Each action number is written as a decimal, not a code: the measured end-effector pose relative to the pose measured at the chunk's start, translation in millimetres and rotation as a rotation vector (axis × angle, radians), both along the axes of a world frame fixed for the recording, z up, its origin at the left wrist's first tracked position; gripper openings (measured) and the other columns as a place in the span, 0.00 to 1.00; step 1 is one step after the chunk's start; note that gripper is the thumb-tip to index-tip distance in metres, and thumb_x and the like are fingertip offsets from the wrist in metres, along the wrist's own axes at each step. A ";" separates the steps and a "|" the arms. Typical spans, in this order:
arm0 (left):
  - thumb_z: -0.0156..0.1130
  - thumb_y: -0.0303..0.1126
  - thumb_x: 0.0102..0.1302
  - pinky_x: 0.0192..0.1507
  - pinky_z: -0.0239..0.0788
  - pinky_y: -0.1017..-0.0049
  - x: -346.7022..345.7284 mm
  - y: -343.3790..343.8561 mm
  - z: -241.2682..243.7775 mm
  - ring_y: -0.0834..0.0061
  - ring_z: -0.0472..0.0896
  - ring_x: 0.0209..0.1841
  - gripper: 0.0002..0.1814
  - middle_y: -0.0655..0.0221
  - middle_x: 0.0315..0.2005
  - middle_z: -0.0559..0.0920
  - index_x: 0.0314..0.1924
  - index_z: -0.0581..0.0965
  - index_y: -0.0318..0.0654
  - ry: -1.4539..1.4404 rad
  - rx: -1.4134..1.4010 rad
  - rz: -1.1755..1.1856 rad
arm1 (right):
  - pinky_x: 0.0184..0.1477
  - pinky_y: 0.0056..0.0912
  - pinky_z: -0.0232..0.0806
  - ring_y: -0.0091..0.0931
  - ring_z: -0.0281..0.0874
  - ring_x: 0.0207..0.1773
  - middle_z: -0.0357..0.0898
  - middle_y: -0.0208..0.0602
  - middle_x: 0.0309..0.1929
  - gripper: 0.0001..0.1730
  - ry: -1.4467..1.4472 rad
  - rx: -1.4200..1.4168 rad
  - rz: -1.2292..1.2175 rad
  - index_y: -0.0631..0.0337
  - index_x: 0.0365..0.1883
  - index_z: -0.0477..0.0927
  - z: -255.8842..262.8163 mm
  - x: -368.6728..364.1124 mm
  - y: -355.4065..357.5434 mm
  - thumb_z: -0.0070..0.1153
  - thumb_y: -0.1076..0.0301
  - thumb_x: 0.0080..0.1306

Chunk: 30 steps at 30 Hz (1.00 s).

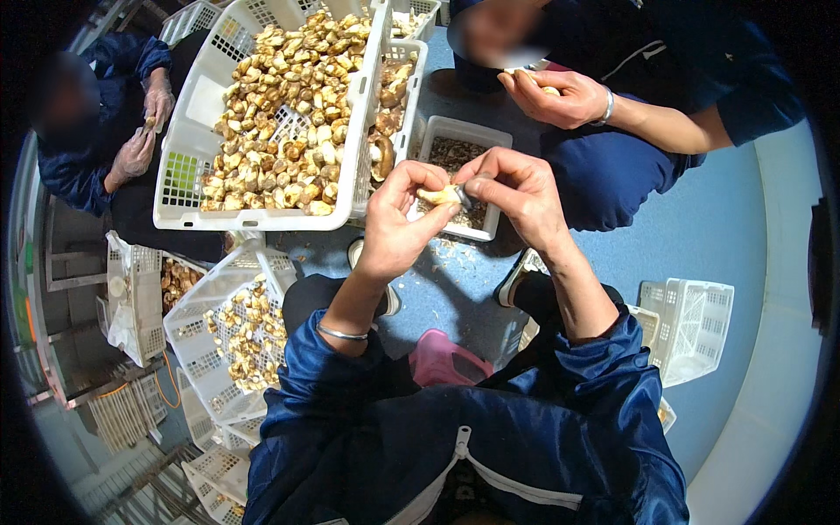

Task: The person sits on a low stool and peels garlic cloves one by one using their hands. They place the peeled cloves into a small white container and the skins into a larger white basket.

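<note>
My left hand (394, 216) pinches a small pale-yellow mushroom (436, 195) between thumb and fingers, above a white plastic tub (493, 223). Dark scraps and soil-like bits (453, 149) lie inside that tub, partly hidden by my hands. My right hand (525, 190) grips a small grey tool (464, 197), perhaps a blade, pressed against the mushroom's right end. Most of this tool is covered by my fingers. Just left of my hands stands a large white perforated crate (279, 222), holding several small brown-and-cream mushrooms (285, 147).
Larger brown mushrooms (387, 141) fill a crate beyond. Another crate (190, 328) at lower left holds trimmed pieces (246, 335). Co-workers' hands (564, 98) and gloved hands (134, 151) hold small pieces. A pink stool (436, 357) stands between my legs; stacked crates (695, 328) stand right.
</note>
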<state>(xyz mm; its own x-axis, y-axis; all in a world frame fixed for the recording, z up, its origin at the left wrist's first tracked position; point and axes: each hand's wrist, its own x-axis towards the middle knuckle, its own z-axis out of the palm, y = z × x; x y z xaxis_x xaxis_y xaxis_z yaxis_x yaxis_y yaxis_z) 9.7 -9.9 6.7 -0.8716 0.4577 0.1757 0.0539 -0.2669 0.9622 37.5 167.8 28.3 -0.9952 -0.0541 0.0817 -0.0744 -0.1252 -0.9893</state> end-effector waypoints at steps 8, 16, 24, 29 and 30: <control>0.63 0.14 0.51 0.40 0.70 0.74 -4.0 5.1 8.2 0.72 0.77 0.37 0.13 0.64 0.35 0.77 0.32 0.70 0.36 0.521 -0.289 0.114 | 0.45 0.24 0.66 0.21 0.74 0.39 0.80 0.39 0.36 0.09 -0.034 -0.055 0.002 0.63 0.22 0.72 -1.5 0.0 5.5 0.56 0.77 0.61; 0.65 0.16 0.49 0.42 0.69 0.70 6.1 -7.0 10.8 0.64 0.78 0.38 0.13 0.60 0.36 0.78 0.32 0.71 0.36 0.788 -0.369 0.214 | 0.36 0.22 0.67 0.20 0.74 0.32 0.82 0.39 0.31 0.11 -0.019 0.089 -0.149 0.63 0.18 0.69 -20.5 -15.8 4.8 0.56 0.76 0.58; 0.64 0.17 0.48 0.44 0.68 0.67 85.0 -137.0 38.9 0.62 0.76 0.42 0.17 0.61 0.38 0.75 0.38 0.71 0.38 0.682 -0.616 0.436 | 0.43 0.23 0.62 0.21 0.68 0.36 0.74 0.33 0.36 0.12 0.104 0.448 -0.201 0.65 0.19 0.65 -28.3 -19.1 7.7 0.57 0.76 0.54; 0.66 0.22 0.46 0.59 0.61 0.60 134.8 -249.3 32.6 0.54 0.69 0.58 0.18 0.56 0.51 0.73 0.39 0.73 0.36 0.369 -1.433 0.502 | 0.40 0.22 0.63 0.19 0.68 0.35 0.75 0.30 0.29 0.10 -0.058 0.310 -0.147 0.64 0.19 0.67 -23.4 -19.8 8.2 0.54 0.77 0.57; 0.65 0.24 0.48 0.61 0.58 0.59 138.2 -255.6 41.2 0.54 0.67 0.60 0.17 0.55 0.53 0.72 0.40 0.73 0.36 0.339 -1.415 0.560 | 0.45 0.26 0.65 0.24 0.72 0.40 0.79 0.35 0.34 0.10 -0.028 0.313 -0.097 0.65 0.19 0.67 -27.5 -21.7 8.2 0.54 0.76 0.56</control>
